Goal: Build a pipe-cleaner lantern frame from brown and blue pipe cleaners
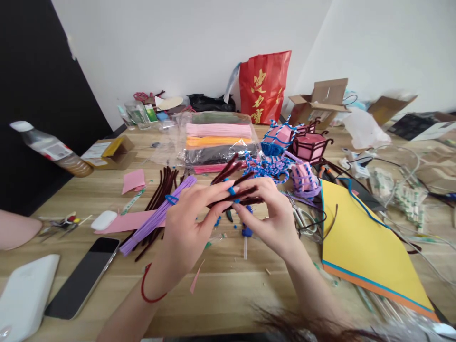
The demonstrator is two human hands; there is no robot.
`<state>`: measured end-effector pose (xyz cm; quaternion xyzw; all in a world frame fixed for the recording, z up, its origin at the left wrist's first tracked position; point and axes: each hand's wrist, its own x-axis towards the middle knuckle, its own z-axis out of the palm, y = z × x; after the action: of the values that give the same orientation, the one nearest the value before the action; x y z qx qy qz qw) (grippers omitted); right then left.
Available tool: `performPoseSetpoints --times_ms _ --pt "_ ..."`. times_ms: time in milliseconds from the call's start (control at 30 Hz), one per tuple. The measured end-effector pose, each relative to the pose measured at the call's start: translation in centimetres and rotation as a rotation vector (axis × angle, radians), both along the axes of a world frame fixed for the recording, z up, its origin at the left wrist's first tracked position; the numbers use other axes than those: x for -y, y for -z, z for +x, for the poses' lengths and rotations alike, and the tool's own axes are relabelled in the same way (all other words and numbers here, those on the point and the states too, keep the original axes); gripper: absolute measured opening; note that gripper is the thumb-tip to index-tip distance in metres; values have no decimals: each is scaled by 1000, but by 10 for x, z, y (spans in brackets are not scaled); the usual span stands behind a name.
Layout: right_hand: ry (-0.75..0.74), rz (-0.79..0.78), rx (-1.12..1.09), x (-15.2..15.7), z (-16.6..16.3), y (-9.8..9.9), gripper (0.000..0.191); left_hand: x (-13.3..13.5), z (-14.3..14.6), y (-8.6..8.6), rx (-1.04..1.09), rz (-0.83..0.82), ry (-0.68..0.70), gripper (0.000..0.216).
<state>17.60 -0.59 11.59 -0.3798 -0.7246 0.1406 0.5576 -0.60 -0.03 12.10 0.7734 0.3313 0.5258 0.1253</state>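
My left hand (188,223) and my right hand (269,216) meet above the middle of the wooden table (228,280). Together they pinch a small bundle of dark brown pipe cleaners (237,183), and a blue pipe cleaner (231,191) is wrapped round that bundle at my fingertips. Both hands are closed on it. A red cord sits on my left wrist. Just left of my hands lie a bundle of purple pipe cleaners (156,221) tied with blue, and loose brown pipe cleaners (162,190).
A phone (83,278), a white case (26,297) and a white earbud case (104,220) lie front left. Yellow paper (359,237) lies right. Pink lantern models (309,147), packed pipe cleaners (219,142), a red bag (263,85), boxes and a bottle (53,152) stand behind.
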Motion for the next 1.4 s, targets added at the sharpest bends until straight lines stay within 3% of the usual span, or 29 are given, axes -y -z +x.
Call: performPoseSetpoints --times_ms 333,767,1200,1400 --pt "18 109 -28 -1 0 0 13 0 -6 -7 -98 48 35 38" --pt "-8 75 -34 1 1 -1 20 0 -7 -11 -101 -2 42 41" --pt "83 279 179 2 5 -1 16 5 -4 -10 -117 -23 10 35" --pt "85 278 190 2 6 0 18 5 -7 -10 -82 -94 48 37"
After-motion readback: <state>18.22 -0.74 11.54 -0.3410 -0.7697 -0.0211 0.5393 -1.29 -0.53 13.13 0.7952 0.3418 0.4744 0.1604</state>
